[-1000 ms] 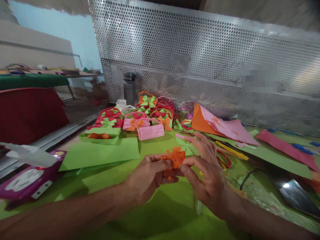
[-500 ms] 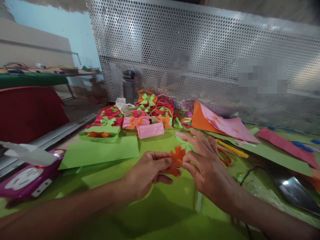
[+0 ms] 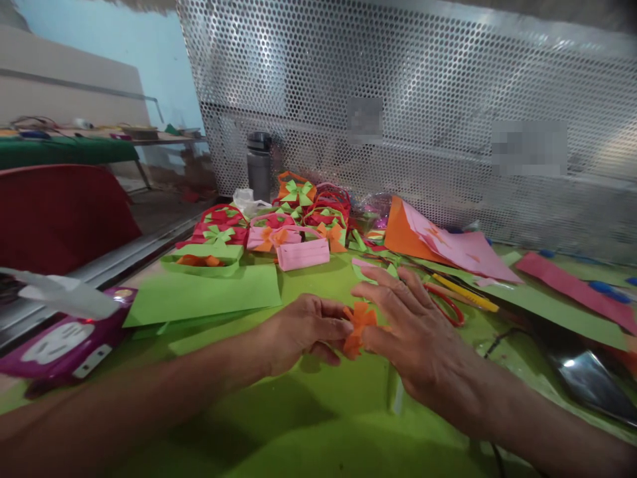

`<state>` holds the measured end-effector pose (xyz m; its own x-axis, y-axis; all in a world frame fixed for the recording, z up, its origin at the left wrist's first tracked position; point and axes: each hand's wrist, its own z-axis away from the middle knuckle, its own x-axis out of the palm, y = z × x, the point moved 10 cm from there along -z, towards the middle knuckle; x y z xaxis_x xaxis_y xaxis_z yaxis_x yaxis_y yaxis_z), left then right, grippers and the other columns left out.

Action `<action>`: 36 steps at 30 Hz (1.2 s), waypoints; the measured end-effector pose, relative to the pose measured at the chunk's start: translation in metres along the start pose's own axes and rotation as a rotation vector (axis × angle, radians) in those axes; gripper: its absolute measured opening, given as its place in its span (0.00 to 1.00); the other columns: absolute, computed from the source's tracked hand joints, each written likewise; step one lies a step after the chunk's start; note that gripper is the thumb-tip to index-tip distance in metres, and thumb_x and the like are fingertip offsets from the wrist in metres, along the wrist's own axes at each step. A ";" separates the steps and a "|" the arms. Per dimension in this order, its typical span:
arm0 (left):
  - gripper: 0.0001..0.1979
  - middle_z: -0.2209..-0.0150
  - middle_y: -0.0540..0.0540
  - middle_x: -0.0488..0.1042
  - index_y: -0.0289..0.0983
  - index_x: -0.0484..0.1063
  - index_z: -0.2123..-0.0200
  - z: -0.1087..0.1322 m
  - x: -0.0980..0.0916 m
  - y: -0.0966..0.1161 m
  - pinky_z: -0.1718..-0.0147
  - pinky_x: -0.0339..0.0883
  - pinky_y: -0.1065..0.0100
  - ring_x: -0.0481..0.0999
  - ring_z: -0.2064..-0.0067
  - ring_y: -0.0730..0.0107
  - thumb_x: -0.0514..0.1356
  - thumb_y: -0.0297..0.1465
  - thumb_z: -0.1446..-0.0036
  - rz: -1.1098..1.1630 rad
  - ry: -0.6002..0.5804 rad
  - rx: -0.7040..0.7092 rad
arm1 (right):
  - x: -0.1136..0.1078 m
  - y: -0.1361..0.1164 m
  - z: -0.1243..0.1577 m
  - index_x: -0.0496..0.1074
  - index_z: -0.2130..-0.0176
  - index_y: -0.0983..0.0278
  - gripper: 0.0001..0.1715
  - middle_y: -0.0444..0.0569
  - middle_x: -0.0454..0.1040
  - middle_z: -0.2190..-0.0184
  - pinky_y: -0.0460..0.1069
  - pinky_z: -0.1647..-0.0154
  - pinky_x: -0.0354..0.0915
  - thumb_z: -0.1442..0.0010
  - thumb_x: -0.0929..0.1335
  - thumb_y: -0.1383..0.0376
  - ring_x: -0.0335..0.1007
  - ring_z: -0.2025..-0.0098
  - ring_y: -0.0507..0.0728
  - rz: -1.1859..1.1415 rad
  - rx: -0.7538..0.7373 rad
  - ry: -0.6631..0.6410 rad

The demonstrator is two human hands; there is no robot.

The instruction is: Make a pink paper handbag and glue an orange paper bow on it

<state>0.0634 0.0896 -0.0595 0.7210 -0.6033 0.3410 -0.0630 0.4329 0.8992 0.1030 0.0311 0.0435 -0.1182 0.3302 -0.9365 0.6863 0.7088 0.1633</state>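
"So, in the head view, where is the orange paper flower (image 3: pixel 363 318)?"

"Between the two hands, held over the green table cover (image 3: pixel 308 425), nearer the wearer than the pink paper handbag (image 3: pixel 303 255)."

"And the fingers?"

"The left hand (image 3: pixel 303 332) pinches the flower's left side between thumb and forefinger. The right hand (image 3: pixel 423 335) has its thumb against the petals on the opposite side, its other fingers fanned out. Whether that thumb and forefinger close on the paper, I can't tell."

"How would you handle it well?"

"Judging by how thin the paper looks, I'd let the left hand do the steadying, with a light pinch close to the centre, and work one petal at a time with the right fingertips. Pressing hard could crease or tear a petal. Keeping the spare fingers spread like that should save the rest from crushing."

"Any brands or writing?"

"None I can read. The purple power strip (image 3: pixel 64 348) has a white socket face but no legible name, and the grey bottle (image 3: pixel 259 169) shows no label I can make out. On the perforated metal panel (image 3: pixel 423 73), two pixelated patches (image 3: pixel 365 121) hide whatever is there."
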 end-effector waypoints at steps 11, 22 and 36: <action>0.13 0.78 0.46 0.74 0.31 0.74 0.74 -0.002 -0.006 -0.007 0.78 0.63 0.73 0.71 0.78 0.74 0.64 0.37 0.58 -0.127 0.039 -0.016 | 0.001 -0.015 0.004 0.68 0.64 0.61 0.09 0.52 0.61 0.45 0.65 0.38 0.39 0.39 0.60 0.72 0.41 0.36 0.62 0.025 -0.139 0.017; 0.07 0.81 0.49 0.73 0.34 0.70 0.75 0.006 -0.010 -0.001 0.77 0.66 0.70 0.76 0.76 0.68 0.63 0.31 0.59 0.020 0.231 0.005 | 0.004 0.033 0.003 0.67 0.71 0.60 0.06 0.51 0.58 0.44 0.64 0.43 0.50 0.42 0.63 0.67 0.45 0.38 0.63 -0.367 0.279 0.183; 0.06 0.76 0.47 0.74 0.33 0.70 0.73 0.008 -0.004 0.002 0.74 0.66 0.72 0.73 0.75 0.74 0.61 0.30 0.53 0.064 0.207 0.103 | 0.007 0.039 0.004 0.65 0.71 0.61 0.08 0.52 0.58 0.44 0.63 0.43 0.49 0.40 0.61 0.65 0.44 0.37 0.61 -0.405 0.368 0.174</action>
<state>0.0548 0.0872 -0.0564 0.8386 -0.4225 0.3439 -0.1751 0.3888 0.9045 0.1320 0.0583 0.0416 -0.5190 0.1975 -0.8317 0.7626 0.5466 -0.3461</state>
